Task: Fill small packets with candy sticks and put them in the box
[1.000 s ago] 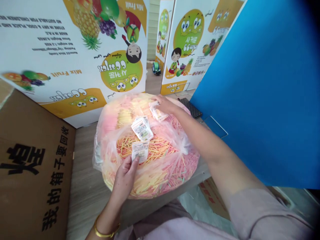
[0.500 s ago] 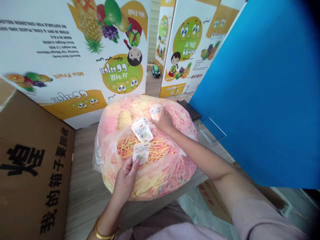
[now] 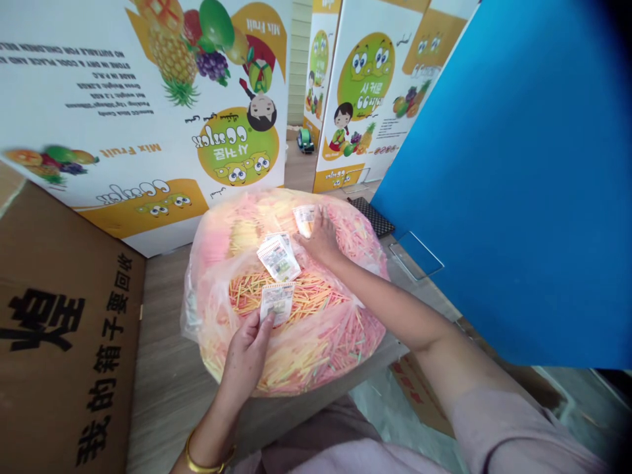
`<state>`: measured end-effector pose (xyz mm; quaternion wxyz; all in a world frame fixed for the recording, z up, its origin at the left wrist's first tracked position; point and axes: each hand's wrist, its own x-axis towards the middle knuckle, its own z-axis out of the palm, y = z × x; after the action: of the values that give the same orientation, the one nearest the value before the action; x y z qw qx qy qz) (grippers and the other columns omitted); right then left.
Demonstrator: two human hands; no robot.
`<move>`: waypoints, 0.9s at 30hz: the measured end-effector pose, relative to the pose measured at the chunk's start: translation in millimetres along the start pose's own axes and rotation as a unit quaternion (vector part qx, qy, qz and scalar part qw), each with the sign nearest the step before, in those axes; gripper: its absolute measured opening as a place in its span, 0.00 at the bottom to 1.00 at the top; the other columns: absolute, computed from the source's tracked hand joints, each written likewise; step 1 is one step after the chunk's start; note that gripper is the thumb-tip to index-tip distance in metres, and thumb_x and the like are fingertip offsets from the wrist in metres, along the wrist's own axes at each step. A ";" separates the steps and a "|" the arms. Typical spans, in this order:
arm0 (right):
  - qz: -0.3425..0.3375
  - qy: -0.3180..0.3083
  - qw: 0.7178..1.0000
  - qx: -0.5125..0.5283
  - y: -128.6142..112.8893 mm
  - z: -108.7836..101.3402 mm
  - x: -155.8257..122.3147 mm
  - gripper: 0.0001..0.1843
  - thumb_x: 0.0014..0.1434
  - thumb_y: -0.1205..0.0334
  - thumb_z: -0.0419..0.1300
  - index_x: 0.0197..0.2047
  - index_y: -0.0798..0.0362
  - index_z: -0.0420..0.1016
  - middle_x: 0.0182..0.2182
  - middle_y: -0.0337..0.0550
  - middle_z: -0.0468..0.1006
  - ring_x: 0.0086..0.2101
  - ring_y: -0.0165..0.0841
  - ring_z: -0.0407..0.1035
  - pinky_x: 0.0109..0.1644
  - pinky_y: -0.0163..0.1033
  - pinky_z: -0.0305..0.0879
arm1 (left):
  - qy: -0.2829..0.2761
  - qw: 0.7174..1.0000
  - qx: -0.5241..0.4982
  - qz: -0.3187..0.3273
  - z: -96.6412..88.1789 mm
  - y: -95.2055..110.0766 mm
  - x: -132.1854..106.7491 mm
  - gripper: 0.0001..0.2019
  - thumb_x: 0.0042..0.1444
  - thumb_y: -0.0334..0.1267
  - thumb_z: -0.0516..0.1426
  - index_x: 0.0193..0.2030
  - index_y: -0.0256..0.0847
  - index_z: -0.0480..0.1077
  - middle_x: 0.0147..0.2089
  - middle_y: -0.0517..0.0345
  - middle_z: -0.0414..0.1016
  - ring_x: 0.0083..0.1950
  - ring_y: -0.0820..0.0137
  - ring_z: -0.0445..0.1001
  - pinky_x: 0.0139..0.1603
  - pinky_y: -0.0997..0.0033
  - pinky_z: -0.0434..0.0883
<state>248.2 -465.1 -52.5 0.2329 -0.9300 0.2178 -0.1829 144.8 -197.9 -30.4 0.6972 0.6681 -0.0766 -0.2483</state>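
A big clear plastic bag [image 3: 217, 276] full of thin pink, yellow and orange candy sticks [image 3: 316, 293] sits in front of me, open at the top. Between the thumb and fingers of my left hand [image 3: 247, 355] is a small white printed packet [image 3: 277, 301] with a zigzag top edge, above the loose sticks. My right hand [image 3: 320, 238] grips another such packet [image 3: 304, 217] at the bag's far side, partly covering it. A few overlapping packets [image 3: 280, 259] lie on the bag between my two hands.
White printed cartons [image 3: 148, 125] [image 3: 355, 99] stand behind the bag, and a brown carton [image 3: 74, 316] is at the left. A blue panel [image 3: 518, 197] rises at the right beside a wire handle [image 3: 417, 255]. A green tape dispenser [image 3: 305, 140] and a black checkered object [image 3: 371, 216] lie farther back.
The view has shifted very slightly. My right hand's fingers have moved a little over their packet; my left hand keeps its packet in nearly the same place.
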 end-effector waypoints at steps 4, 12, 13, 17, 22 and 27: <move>0.019 -0.031 0.999 0.004 -0.3 -8.5 0.0 0.56 0.63 0.40 0.61 0.79 0.63 0.39 0.76 0.63 0.40 0.74 0.53 0.43 0.76 0.58 0.43 | 0.019 0.999 -0.047 -0.013 -2.4 -5.4 1.7 0.25 0.56 0.56 0.66 0.55 0.43 0.78 0.56 0.53 0.82 0.59 0.60 0.77 0.66 0.61 0.69; -0.005 -0.044 0.999 0.001 -1.7 -35.0 4.4 0.49 0.65 0.43 0.59 0.77 0.63 0.47 0.74 0.64 0.50 0.72 0.51 0.48 0.74 0.58 0.47 | 0.135 0.969 -0.205 -0.016 -9.1 16.7 -2.1 0.25 0.51 0.45 0.71 0.56 0.49 0.77 0.60 0.57 0.79 0.47 0.69 0.82 0.45 0.71 0.81; -0.018 -0.012 1.000 0.015 -4.2 -43.2 1.9 0.44 0.66 0.45 0.58 0.75 0.63 0.52 0.72 0.65 0.55 0.71 0.51 0.52 0.73 0.56 0.50 | 0.149 0.965 -0.217 -0.006 -11.4 20.9 -3.5 0.24 0.51 0.43 0.71 0.56 0.49 0.77 0.61 0.58 0.79 0.46 0.70 0.82 0.44 0.72 0.81; -0.156 -0.030 0.981 0.108 -19.4 -72.9 -28.7 0.16 0.70 0.57 0.52 0.52 0.58 0.74 0.51 0.53 0.78 0.52 0.38 0.70 0.58 0.42 0.63 | 0.204 0.948 -0.243 0.030 -20.8 29.5 -9.1 0.18 0.53 0.37 0.69 0.52 0.49 0.79 0.59 0.59 0.80 0.48 0.71 0.81 0.46 0.72 0.83; -0.260 -0.294 0.917 0.075 -31.7 -69.8 -90.9 0.12 0.70 0.61 0.54 0.41 0.55 0.77 0.39 0.42 0.80 0.40 0.32 0.72 0.44 0.35 0.59 | 0.199 0.947 -0.246 0.047 -24.6 30.4 -13.8 0.15 0.55 0.37 0.68 0.51 0.47 0.79 0.59 0.57 0.80 0.52 0.68 0.81 0.48 0.70 0.83; -0.207 -0.267 0.940 -0.046 -45.3 -52.7 -109.4 0.15 0.73 0.55 0.52 0.49 0.54 0.77 0.47 0.46 0.81 0.44 0.36 0.75 0.43 0.37 0.60 | 0.212 0.940 -0.264 0.039 -24.0 30.5 -12.0 0.12 0.59 0.38 0.66 0.50 0.49 0.79 0.60 0.59 0.80 0.50 0.68 0.81 0.45 0.69 0.84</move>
<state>147.8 -394.0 -12.0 0.1962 -0.9790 -0.0410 0.0384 152.4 -171.5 -0.5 0.8578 0.4938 0.1147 -0.0847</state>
